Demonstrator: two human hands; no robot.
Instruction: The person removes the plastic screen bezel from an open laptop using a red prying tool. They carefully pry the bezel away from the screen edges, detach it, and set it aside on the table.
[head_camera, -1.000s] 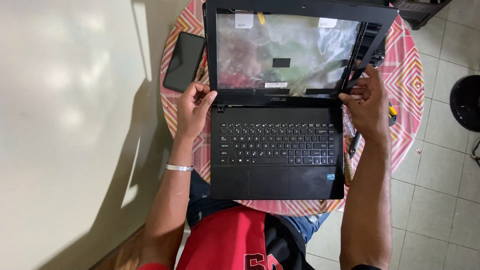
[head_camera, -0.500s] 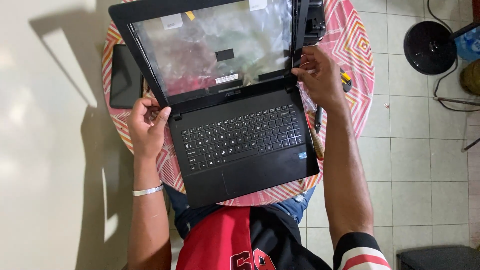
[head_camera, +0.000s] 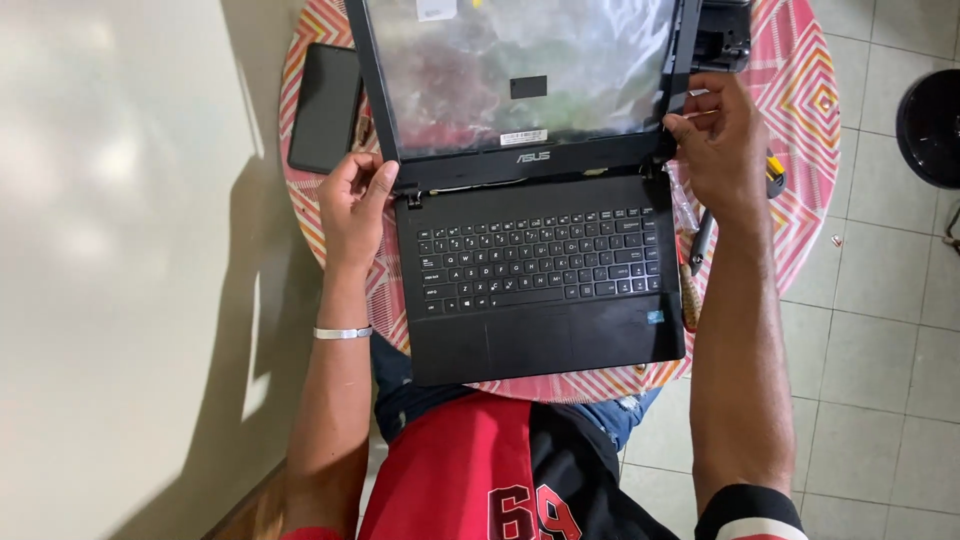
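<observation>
A black laptop (head_camera: 540, 290) lies open on a small round table (head_camera: 800, 110) with a pink and orange patterned cloth. Its lid (head_camera: 525, 80) has no screen panel; the shiny inner back shows inside the black bezel. My left hand (head_camera: 352, 205) grips the lower left corner of the lid at the hinge. My right hand (head_camera: 722, 135) pinches the lower right corner of the bezel (head_camera: 678, 95) by the right hinge. A silver bracelet (head_camera: 342, 333) is on my left wrist.
A black phone (head_camera: 325, 108) lies face down at the table's left edge. A yellow-handled tool (head_camera: 773, 175) and a dark screwdriver (head_camera: 700, 245) lie right of the laptop. A black object (head_camera: 722, 35) sits behind the lid. A cream wall runs left; a black stool (head_camera: 930, 125) stands on the tiled floor.
The view has shifted and straightened, so the laptop now sits square. Both hands stay at the lid's lower corners; my right hand's fingers have closed tighter on the right bezel edge.
</observation>
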